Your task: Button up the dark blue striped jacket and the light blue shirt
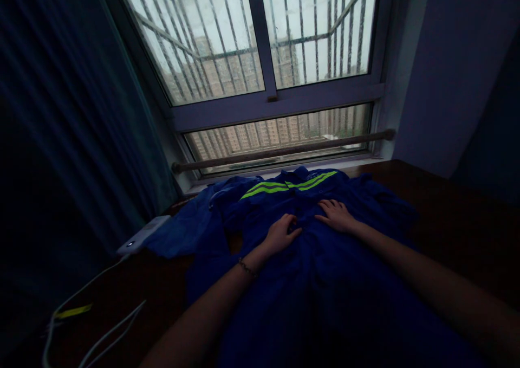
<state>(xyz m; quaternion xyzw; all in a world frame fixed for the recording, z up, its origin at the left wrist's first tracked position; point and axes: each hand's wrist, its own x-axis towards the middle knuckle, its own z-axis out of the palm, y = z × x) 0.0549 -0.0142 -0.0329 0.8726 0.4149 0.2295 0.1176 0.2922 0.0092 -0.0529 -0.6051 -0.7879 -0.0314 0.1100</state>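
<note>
1. Your left hand (280, 233) rests on the blue work jacket (309, 259), fingers curled and pinching a small fold of cloth near the middle of the garment.
2. Your right hand (336, 215) lies just beside it, palm down, fingers spread flat on the fabric and gripping nothing.
3. The two hands sit near each other but do not touch; a narrow strip of cloth shows between them.
4. The jacket is spread across the dark wooden bench (455, 216), reaching from right below you up to the window edge.
5. Two bright yellow-green reflective stripes (290, 184) run across the far part of the jacket, beyond both hands.
6. A sleeve or flap of the jacket spreads out to the left, towards a white power strip (143, 234) with a small light on it.
7. A white cable (77, 297) runs from that strip along the left of the bench towards you.
8. You wear a thin bracelet (246, 267) on the left wrist.
9. Behind the bench stands a barred window (264, 59), with a rod (284, 151) running across its lower pane.
10. A dark curtain (69, 113) hangs at the left.
</note>
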